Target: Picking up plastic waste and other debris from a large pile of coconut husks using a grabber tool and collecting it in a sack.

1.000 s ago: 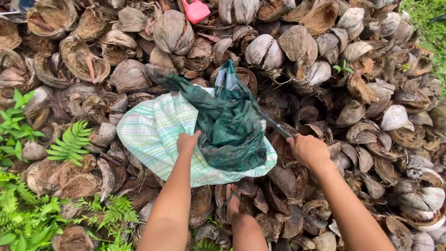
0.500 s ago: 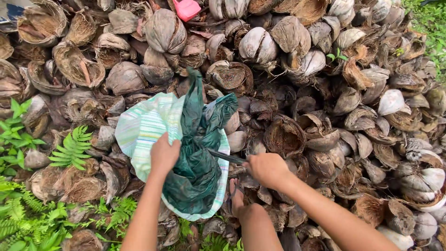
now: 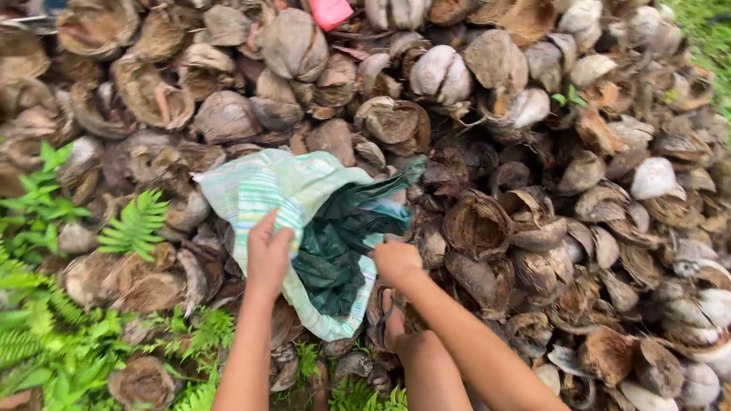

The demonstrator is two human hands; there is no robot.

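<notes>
Clearly soft and light, the striped sack [image 3: 266, 190] with its dark green cloth [image 3: 343, 236] lay crumpled on the coconut husks [image 3: 487, 228], best taken by its loose edges, where the left hand [image 3: 268, 255] and right hand [image 3: 396, 262], arms outstretched, closed on the fabric.
</notes>
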